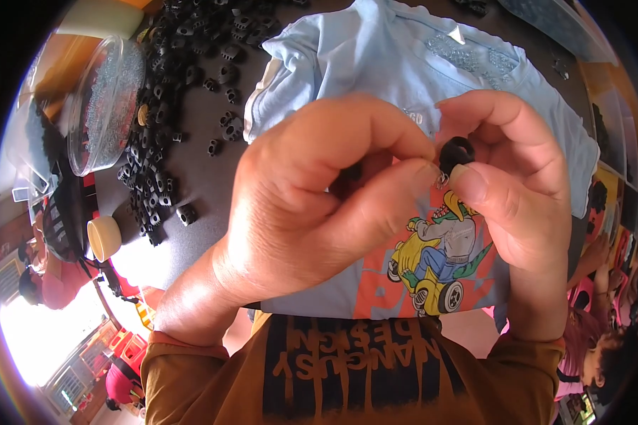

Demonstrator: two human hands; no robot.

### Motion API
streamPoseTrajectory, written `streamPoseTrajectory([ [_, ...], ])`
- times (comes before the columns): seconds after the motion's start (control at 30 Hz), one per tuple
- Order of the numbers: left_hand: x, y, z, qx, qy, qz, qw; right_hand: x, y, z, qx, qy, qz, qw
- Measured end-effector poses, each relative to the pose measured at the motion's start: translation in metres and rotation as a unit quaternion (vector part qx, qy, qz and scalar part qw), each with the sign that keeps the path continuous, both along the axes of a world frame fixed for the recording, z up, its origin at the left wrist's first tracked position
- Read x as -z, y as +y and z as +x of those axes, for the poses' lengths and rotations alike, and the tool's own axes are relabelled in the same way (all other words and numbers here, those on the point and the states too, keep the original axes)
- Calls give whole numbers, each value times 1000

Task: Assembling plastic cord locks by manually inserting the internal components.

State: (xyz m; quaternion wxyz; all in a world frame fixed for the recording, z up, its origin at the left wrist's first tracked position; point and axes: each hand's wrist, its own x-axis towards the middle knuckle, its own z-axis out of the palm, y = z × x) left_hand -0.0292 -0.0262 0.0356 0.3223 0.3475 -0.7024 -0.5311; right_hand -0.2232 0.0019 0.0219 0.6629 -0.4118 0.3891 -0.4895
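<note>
Left hand [298, 205] pinches a small metal coil spring [441, 181] between thumb and forefinger, just beside a glossy black plastic piece [458, 152] gripped by the thumb and curled fingers of the right hand [528, 205]. Both parts sit above a light blue T-shirt [354, 64] spread on the dark table [202, 180]. Loose springs [468, 60] lie on the shirt toward the table's far edge; more black pieces [152, 163] are strewn along its left side, beside a clear round tub [76, 142] of springs.

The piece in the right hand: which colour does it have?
The piece is black; it shows best in the head view.
</note>
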Motion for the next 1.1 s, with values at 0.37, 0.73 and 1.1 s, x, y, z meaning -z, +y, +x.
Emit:
streamPoseTrajectory([
  [0.37, -3, 1, 0, -36, -13, 13, 999, 2, 3, 0, 2, 107, -115, 988],
  [0.73, 8, -2, -2, -38, -71, -172, 982, 11, 3, 2, 5, 265, -276, 924],
  [1.1, 10, -4, -1, -4, -31, -193, 981, 5, 2, 4, 24, 168, -195, 966],
])
